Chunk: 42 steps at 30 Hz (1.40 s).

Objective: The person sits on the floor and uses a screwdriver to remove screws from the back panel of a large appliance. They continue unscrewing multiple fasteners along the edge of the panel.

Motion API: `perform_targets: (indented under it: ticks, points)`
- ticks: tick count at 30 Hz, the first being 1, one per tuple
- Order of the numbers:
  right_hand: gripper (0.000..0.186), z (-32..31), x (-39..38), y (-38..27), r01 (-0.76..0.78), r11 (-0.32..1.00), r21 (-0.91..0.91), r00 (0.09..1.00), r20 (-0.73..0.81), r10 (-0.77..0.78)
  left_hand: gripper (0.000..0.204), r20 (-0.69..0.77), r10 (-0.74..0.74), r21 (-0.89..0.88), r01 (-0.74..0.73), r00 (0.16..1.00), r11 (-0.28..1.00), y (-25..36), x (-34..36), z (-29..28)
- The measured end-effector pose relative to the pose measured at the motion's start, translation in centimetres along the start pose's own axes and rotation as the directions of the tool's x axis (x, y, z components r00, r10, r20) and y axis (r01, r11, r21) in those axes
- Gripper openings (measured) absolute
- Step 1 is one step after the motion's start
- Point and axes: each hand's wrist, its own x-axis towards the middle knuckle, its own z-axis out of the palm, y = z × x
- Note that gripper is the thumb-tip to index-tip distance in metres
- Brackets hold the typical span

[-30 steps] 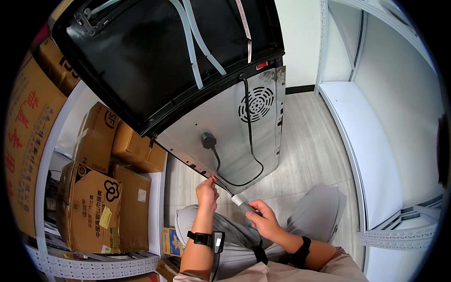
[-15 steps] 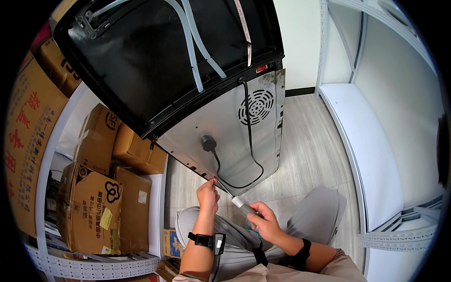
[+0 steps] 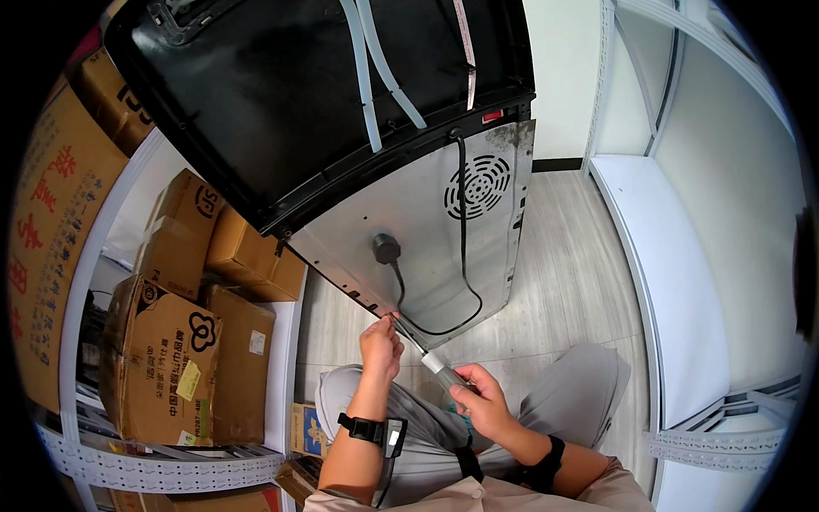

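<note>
The right hand (image 3: 485,401) holds the handle of a screwdriver (image 3: 435,365) with the fingers closed around it, and the thin shaft points up to the lower edge of the grey metal back panel (image 3: 426,230) of the black appliance (image 3: 299,94). The left hand (image 3: 380,346) has its fingers pinched narrow at the tip of the shaft, touching the panel edge. A black cable (image 3: 463,256) hangs over the panel, and cardboard boxes (image 3: 196,341) stand on the left.

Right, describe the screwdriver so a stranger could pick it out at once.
Find the big tilted appliance, black on top with a bare metal back panel. At that panel's lower edge, just above the person's lap, the screwdriver runs from the left hand to the right hand. It is the only slim metal shaft there, unlike the black cable.
</note>
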Motion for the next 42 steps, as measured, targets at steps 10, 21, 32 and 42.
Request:
perform_targets:
  ticks: [10,21,32,42]
  points:
    - [0.023,-0.1,0.1,-0.1,-0.003,0.999,-0.034,1.0,0.004,0.003,0.017,-0.042,0.018,0.079,-0.014,0.999,0.997,-0.1,-0.1,0.1]
    - [0.023,-0.3,0.3,0.3,-0.036,0.997,-0.07,0.999,0.005,0.037,0.017,-0.034,0.015,0.043,-0.014,0.999,0.999,-0.3,0.3,-0.1]
    - [0.023,-0.3,0.7,0.9,-0.068,0.991,-0.114,0.997,-0.03,0.065,0.017,-0.023,-0.092,0.044,0.093,0.996,0.995,0.1,-0.4,-0.7]
    - [0.027,0.2,0.0,-0.5,-0.001,1.0,-0.018,0.999,-0.033,0.001,0.025,0.371,-0.169,0.047,0.163,0.913,0.986,1.8,-3.8,0.2]
